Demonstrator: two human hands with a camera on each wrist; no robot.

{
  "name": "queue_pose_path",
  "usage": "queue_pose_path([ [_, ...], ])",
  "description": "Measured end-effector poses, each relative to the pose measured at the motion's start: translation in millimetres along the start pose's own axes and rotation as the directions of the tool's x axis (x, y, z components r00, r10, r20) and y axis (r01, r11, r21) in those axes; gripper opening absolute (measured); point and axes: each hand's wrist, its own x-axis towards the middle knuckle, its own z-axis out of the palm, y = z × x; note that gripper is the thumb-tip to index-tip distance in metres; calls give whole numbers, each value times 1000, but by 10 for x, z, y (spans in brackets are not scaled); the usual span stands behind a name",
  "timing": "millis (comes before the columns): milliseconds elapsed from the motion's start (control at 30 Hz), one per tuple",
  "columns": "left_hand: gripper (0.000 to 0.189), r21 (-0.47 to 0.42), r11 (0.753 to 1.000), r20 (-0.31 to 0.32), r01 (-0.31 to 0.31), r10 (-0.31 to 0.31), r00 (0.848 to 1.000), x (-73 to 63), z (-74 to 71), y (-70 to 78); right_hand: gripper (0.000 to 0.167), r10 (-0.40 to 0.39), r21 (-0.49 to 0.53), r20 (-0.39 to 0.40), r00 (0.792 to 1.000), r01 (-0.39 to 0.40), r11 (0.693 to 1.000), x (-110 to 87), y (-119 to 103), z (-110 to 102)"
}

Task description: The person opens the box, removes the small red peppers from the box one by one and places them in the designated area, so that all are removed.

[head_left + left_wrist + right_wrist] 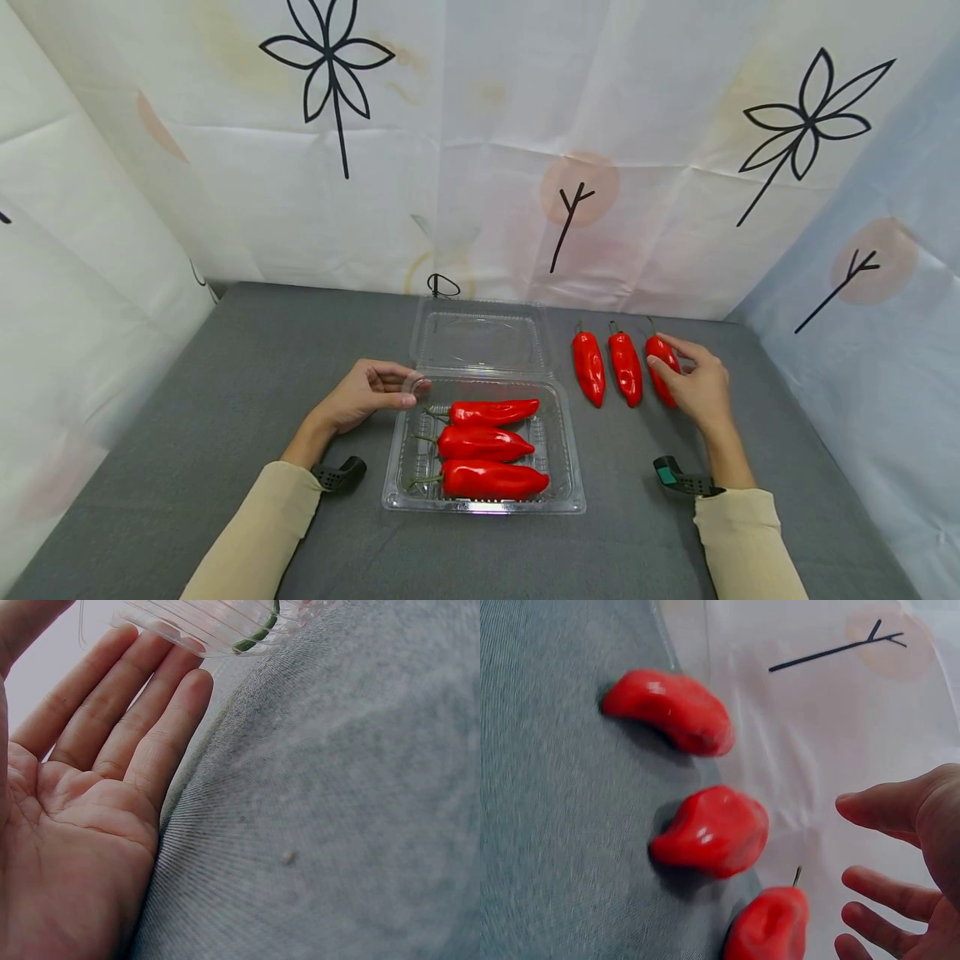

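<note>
Fingers (889, 891) of the right hand (701, 387) stand parted from the thumb, a wide posture; the hand overhangs a red pepper (663, 387), with no firm grip evident and contact uncertain. Just left of this hand, side by side, lie a second pepper (626, 369) and, farther out, a third pepper (588, 368). Step in hand, as judged: reaching for one of the loose peppers. The next move would call for pinching it between thumb and fingers, then lifting it leftward, clear of its neighbours. Well left of the right hand sits a clear container (562, 442), its hinged lid (480, 333) laid back, holding three more peppers (486, 444), stems toward the left hand (371, 396). That hand, fingers nearly straight, extends its tips to the container's left edge; whether it presses cannot be told. Beneath both hands spreads the grey counter (300, 333); beyond them hangs a printed curtain (487, 167).
</note>
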Motion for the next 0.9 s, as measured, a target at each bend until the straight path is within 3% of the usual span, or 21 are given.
queue_pose_path([
  [433,40,-22,1000,7,-5,5,1000,-1,3,10,45,-92,39,98,991,89,995,-30,-233,29],
  [900,38,-23,1000,16,-17,17,1000,0,-9,-7,46,-183,67,193,964,173,983,-97,-431,121],
])
